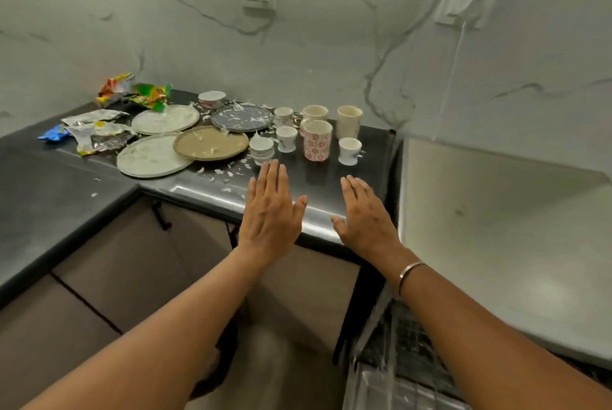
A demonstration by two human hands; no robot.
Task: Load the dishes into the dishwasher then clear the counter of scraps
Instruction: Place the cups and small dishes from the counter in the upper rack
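Black counter (82, 158) carries plates (154, 154) left, cups (317, 140) right, scraps (228, 173) between. Your left hand (270, 207) and right hand (366, 214) hover flat, fingers straight, holding nothing, likely poised to begin. Dishwasher rack (397, 356) sits open below right.

Bare forearms, no sleeves; a thin metal bangle (410, 272) circles the right wrist.
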